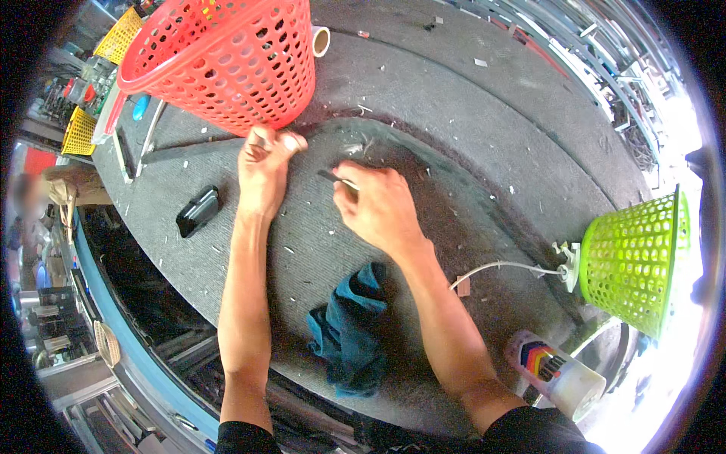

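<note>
My left hand (262,168) is just below the base of a red perforated plastic basket (227,79), its fingers closed in a pinch. Something small and pale shows at the fingertips, too blurred to name. To its right, my right hand (378,200) is closed round a thin, dark-ended tool (328,175), whose pale part runs into the fingers; its kind is not clear. The two hands are apart. Scraps of clear plastic (354,147) lie beyond them on the grey ribbed work surface (302,280). Between my forearms is a crumpled dark teal cloth (352,325).
A black case-like object (198,212) lies left of my left forearm. At right are a green perforated basket (631,261), a white cable (499,264) and a tipped white bottle (556,374). A tape roll (321,41) stands beside the red basket. Metal profiles (605,68) fill the far right.
</note>
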Demonstrator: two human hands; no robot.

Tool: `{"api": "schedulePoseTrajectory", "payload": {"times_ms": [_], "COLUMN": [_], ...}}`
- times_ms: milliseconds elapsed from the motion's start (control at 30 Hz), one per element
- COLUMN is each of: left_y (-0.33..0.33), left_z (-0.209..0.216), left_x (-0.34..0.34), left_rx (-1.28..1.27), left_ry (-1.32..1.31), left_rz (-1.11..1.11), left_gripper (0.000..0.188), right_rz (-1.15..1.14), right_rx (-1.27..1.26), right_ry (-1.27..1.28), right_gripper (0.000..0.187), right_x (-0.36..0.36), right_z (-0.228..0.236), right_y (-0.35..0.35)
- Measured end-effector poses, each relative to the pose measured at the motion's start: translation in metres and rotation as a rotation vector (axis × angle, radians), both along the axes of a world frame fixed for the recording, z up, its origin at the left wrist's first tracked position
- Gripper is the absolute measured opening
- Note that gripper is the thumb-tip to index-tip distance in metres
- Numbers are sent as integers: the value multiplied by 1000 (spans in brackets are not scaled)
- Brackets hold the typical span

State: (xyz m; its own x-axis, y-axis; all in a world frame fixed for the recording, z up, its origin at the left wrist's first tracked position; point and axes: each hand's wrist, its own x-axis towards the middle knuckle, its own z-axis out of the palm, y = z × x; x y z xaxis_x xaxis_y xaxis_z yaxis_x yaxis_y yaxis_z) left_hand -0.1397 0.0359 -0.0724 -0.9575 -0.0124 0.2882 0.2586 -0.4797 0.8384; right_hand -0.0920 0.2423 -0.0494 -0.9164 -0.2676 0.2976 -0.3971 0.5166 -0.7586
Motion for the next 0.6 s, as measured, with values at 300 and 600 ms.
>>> {"api": "schedulePoseTrajectory", "payload": {"times_ms": [300, 600], "left_y": [2, 9], "left_z": [5, 12], "left_x": [9, 12], "left_rx": [-91, -342], "left_ry": [-139, -169], "left_rz": [-99, -129], "left_gripper": [19, 21], "right_rz": [-164, -40], "right_rx": [-408, -416], "right_ry": [-307, -246], "right_gripper": [11, 26], "right_x": [-6, -6], "right_z": [7, 10], "right_y": [-3, -5]}}
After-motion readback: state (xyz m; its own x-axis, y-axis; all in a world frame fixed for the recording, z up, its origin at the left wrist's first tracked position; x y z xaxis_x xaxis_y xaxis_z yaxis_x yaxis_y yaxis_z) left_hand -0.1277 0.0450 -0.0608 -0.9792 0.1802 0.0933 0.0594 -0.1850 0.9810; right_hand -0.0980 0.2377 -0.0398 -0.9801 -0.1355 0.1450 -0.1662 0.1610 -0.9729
